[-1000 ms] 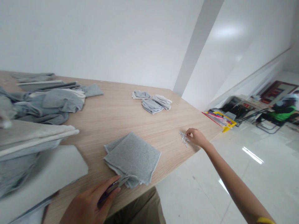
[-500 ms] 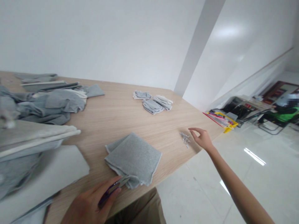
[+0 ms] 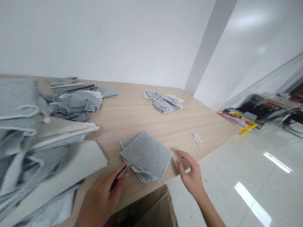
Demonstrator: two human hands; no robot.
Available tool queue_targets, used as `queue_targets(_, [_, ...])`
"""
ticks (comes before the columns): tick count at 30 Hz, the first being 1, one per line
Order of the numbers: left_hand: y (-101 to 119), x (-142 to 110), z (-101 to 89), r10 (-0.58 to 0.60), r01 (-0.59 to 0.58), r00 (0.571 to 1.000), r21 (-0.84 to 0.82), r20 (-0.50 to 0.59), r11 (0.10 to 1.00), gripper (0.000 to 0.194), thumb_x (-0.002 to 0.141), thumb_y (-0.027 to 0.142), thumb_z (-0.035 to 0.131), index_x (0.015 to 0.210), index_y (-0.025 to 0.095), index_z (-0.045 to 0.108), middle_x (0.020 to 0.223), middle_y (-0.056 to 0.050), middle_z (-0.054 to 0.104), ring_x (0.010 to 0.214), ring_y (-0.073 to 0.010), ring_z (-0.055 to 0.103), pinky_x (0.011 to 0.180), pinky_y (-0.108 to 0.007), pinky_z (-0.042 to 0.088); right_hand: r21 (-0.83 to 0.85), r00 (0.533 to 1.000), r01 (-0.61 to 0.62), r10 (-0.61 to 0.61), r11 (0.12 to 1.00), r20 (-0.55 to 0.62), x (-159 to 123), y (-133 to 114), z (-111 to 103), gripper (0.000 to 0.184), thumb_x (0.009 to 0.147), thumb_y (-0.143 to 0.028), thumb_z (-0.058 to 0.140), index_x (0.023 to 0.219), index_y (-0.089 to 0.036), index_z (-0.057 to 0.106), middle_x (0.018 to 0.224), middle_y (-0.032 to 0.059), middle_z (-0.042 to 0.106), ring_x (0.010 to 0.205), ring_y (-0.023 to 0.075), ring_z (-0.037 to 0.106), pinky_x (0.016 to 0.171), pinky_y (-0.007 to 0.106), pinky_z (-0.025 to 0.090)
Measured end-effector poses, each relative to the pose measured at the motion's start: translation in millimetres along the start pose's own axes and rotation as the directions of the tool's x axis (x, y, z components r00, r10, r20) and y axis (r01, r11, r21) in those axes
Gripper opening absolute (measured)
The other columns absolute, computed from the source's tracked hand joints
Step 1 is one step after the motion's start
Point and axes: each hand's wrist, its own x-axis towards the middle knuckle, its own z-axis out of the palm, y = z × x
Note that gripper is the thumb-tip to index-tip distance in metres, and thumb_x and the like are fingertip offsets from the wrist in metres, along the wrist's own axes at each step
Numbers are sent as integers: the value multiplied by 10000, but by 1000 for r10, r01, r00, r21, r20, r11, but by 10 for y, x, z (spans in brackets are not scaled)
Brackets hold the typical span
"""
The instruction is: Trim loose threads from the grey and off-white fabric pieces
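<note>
A folded grey cloth (image 3: 148,154) with pale stitched edges lies near the front edge of the wooden table. My left hand (image 3: 101,192) is closed round small dark-handled thread snips (image 3: 119,179), whose metal tips are at the cloth's left edge. Just off the right corner of the cloth, my right hand (image 3: 190,171) has thumb and fingers apart with nothing between them. Farther right lies a little heap of pale thread scraps (image 3: 196,138).
Piled grey and cream cloths (image 3: 80,102) fill the left side, some on a white board (image 3: 92,154). Several folded cloths (image 3: 163,105) lie toward the back. A yellow tray (image 3: 246,121) holding colourful items is at the right edge, beyond which is shiny floor.
My right hand has moved left from beside the thread scraps to near the cloth. The snips have shifted to the cloth's left edge. The view has turned slightly left.
</note>
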Motion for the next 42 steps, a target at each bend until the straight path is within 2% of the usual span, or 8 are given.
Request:
queue_targets(7, [-13, -139, -47, -43, 42, 999, 48, 23, 998, 390, 1013, 406, 375, 1310, 236, 562, 1261, -11, 700, 1139, -186, 670, 947, -312, 570, -33, 980, -77, 82, 996, 179, 285, 15, 380, 461, 823, -383, 702, 1246, -211, 635, 1243, 129, 677, 1164, 294, 622, 1041, 478, 473])
queue_targets(15, [14, -219, -135, -141, 141, 990, 13, 1, 990, 393, 989, 462, 412, 1249, 261, 626, 1220, 6, 719, 1114, -212, 683, 902, -344, 606, -50, 884, -160, 166, 986, 438, 756, 86, 589, 727, 611, -408, 862, 1264, -170, 650, 1024, 85, 724, 888, 235, 667, 809, 358, 523])
queue_targets(17, [4, -214, -141, -155, 155, 988, -13, 2, 988, 392, 984, 465, 422, 1243, 259, 633, 1220, 2, 719, 1123, -217, 679, 911, -350, 603, -57, 852, -159, 166, 986, 497, 840, 59, 620, 693, 588, -392, 872, 1218, -178, 680, 983, 71, 729, 850, 227, 656, 760, 330, 507])
queue_targets(21, [-8, -206, -138, -173, 174, 985, -54, 21, 983, 398, 979, 472, 429, 1231, 251, 645, 1217, -10, 721, 1125, -222, 679, 937, -361, 590, -63, 778, -130, 142, 989, 612, 959, 21, 673, 428, 628, -350, 837, 1016, -192, 751, 851, 12, 721, 741, 183, 616, 650, 267, 453])
queue_targets(27, [-14, -216, -154, -223, 227, 973, -78, 59, 971, 420, 985, 470, 412, 1250, 235, 636, 1242, -29, 709, 1165, -222, 656, 979, -379, 563, -76, 758, -116, 137, 990, 638, 1039, 24, 758, 237, 623, -329, 825, 743, -160, 709, 606, -50, 569, 571, 122, 486, 532, 227, 321])
queue_targets(33, [-48, -261, -217, -266, 268, 963, -131, 36, 954, 410, 973, 474, 439, 1251, 248, 637, 1262, -18, 699, 1192, -208, 638, 1011, -363, 534, 2, 773, -76, 57, 997, 632, 1084, -104, 773, 23, 741, -187, 671, 757, -170, 673, 717, -18, 636, 679, 151, 554, 605, 232, 373])
queue_targets(37, [-68, -334, -278, -328, 325, 945, -155, 9, 933, 412, 959, 495, 459, 1249, 268, 645, 1265, -3, 694, 1194, -215, 634, 1006, -370, 529, 86, 781, -63, -5, 994, 625, 1134, -279, 701, 83, 824, -228, 604, 820, -171, 663, 740, -10, 648, 705, 158, 576, 629, 229, 420])
queue_targets(42, [-63, -440, -319, -365, 351, 931, -217, -27, 911, 366, 966, 456, 468, 1220, 285, 668, 1241, 21, 706, 1170, -194, 651, 1019, -357, 506, 241, 796, 60, -192, 969, 574, 1293, -686, 466, 200, 912, -272, 549, 998, -169, 697, 896, 23, 708, 842, 190, 631, 742, 254, 468])
